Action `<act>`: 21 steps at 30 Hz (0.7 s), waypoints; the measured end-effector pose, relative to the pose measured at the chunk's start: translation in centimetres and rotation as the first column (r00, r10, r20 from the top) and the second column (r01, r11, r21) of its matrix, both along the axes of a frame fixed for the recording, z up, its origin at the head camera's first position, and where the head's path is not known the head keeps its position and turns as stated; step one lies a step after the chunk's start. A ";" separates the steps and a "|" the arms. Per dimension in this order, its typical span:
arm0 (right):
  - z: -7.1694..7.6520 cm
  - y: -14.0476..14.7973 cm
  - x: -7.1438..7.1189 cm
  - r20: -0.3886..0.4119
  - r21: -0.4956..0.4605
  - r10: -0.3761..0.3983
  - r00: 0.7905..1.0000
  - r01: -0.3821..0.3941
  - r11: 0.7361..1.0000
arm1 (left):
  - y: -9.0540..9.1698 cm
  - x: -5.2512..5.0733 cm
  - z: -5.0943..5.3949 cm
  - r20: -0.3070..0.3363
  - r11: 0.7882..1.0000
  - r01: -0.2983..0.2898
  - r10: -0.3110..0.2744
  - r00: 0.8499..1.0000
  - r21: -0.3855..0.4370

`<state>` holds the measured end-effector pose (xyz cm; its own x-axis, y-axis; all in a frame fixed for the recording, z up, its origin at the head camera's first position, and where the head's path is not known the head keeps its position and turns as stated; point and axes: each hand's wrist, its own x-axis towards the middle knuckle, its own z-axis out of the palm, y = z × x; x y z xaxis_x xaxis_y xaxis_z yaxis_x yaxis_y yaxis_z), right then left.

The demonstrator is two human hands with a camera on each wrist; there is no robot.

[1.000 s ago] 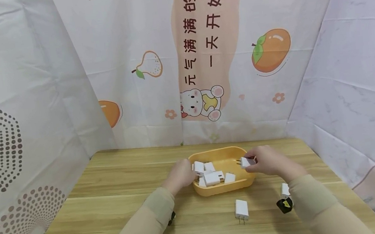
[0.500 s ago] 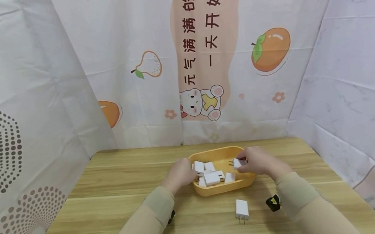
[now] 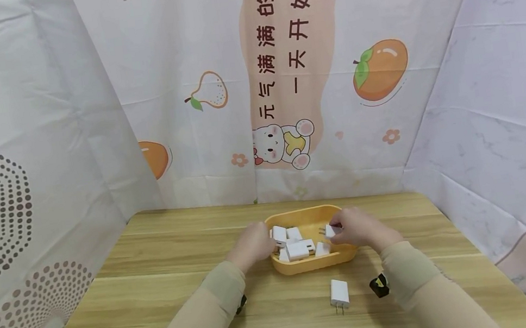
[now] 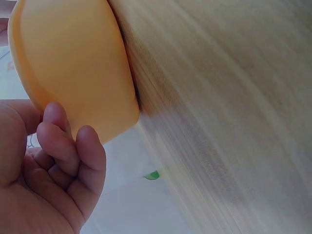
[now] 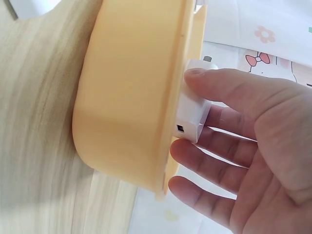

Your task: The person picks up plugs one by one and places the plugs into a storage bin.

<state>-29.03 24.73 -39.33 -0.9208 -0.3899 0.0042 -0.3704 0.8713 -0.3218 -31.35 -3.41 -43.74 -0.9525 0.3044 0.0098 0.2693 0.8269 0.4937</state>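
Note:
A white plug-in charger [image 3: 331, 230], its prongs facing left, is pinched between the thumb and fingers of my right hand [image 3: 359, 226]. It hangs over the right end of a yellow plastic basket [image 3: 315, 263]; the right wrist view shows a small dark port on the charger's [image 5: 192, 109] end. My left hand [image 3: 251, 243] grips the basket's left end, with curled fingers [image 4: 90, 146] against the outer wall in the left wrist view. Several white chargers [image 3: 297, 250] lie heaped in the left and middle of the basket.
Another white charger [image 3: 339, 293] lies on the wooden table [image 3: 160, 286] in front of the basket, prongs toward me. A black device [image 3: 379, 285] shows beside my right sleeve. Printed curtains [image 3: 201, 144] stand behind and at both sides.
My right hand has moved left with the charger, further over the basket. The charger on the table at the right is now hidden by my right forearm. My left hand has stayed in place.

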 end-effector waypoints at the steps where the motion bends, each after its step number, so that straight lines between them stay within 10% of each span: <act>1: -0.1 0.0 0.0 -0.004 0.001 -0.001 1.000 0.001 1.000 | 0.0 0.0 0.0 -0.003 1.000 0.000 0.000 1.000 -0.003; 21: -1.0 -0.6 0.3 0.013 0.029 -0.002 1.000 0.001 1.000 | 0.0 0.3 0.1 -0.022 1.000 0.005 -0.006 1.000 -0.030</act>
<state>-28.72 24.13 -40.36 -0.9213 -0.3884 -0.0195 -0.3651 0.8810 -0.3009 -31.09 -3.38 -43.67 -0.9506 0.3098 0.0214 0.2841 0.8399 0.4624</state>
